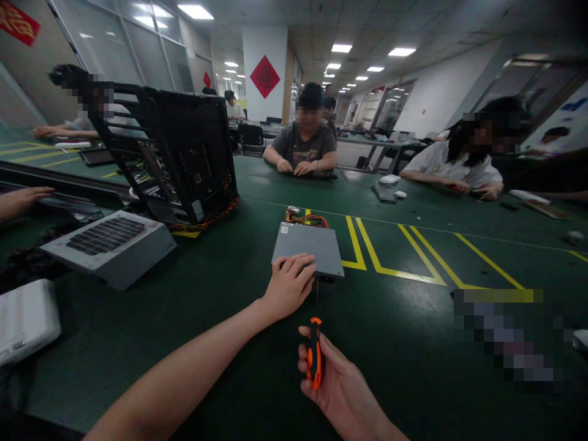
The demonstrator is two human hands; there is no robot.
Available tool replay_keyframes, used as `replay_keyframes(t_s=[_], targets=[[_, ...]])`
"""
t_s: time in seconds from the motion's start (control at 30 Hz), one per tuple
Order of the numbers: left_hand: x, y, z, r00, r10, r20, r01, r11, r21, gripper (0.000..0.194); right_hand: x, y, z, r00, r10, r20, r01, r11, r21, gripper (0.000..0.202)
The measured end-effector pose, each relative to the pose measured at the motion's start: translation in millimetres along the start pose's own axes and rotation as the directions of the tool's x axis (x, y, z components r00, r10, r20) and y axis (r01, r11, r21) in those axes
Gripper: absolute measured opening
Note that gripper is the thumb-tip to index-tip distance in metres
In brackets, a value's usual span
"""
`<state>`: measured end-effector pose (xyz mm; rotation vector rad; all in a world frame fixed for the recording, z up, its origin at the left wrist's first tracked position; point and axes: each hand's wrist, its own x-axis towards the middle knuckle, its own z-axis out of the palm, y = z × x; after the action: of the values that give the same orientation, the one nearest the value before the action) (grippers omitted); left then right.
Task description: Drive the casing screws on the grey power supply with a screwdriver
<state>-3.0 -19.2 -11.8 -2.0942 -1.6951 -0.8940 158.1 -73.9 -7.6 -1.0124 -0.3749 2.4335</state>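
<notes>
Before me on the green bench lies a grey computer power supply (315, 240), flat, with a bundle of coloured cables (307, 217) at its far side. My left hand (290, 286) holds its near left edge, with bent fingers on the top face; the thumb is hidden. A screwdriver (315, 355) with an orange and black handle is gripped in my right hand (337, 380). Its thin shaft points away from me, towards the near side of the power supply. I cannot tell whether the tip touches it.
To the left are another grey power supply (124, 245) with a vent grille, an open black computer case (184, 153) and a white box-like object (27, 321). Another person's hand (27, 199) reaches in there. Yellow tape (404, 275) marks the bench (390, 343). Several people sit around it.
</notes>
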Motion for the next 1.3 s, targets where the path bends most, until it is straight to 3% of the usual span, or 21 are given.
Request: replay_keyframes(t_s=[0.1, 0.27, 0.67, 1.0, 1.3], targets=[[0.1, -0.4, 0.5, 1.0, 0.004, -0.002, -0.004, 1.0, -0.004, 0.022, 0.1, -0.1, -1.2, 1.0, -0.009, 0.013, 0.009, 1.0, 0.008, 0.034], [0.2, -0.3, -1.5, 1.0, 0.004, 0.005, -0.004, 1.0, -0.022, 0.021, 0.0, 1.8, -2.2, 0.995, -0.088, 0.048, 0.09, 0.995, -0.038, 0.017], [-0.3, -0.9, 0.1, 1.0, 0.001, -0.008, -0.001, 1.0, -0.009, 0.022, -2.5, -1.0, 5.0, 1.0, 0.016, -0.006, -0.016, 0.999, -0.029, 0.041], [0.1, -0.2, -1.7, 1.0, 0.006, -0.004, -0.006, 1.0, -0.002, 0.023, -1.3, 1.9, 0.7, 0.999, -0.051, 0.002, 0.051, 0.996, -0.073, 0.024], [-0.7, -0.2, -0.6, 1.0, 0.001, -0.017, -0.001, 1.0, -0.001, 0.022, -3.8, -1.6, 4.4, 1.0, 0.007, 0.028, -0.005, 0.998, -0.057, 0.045]])
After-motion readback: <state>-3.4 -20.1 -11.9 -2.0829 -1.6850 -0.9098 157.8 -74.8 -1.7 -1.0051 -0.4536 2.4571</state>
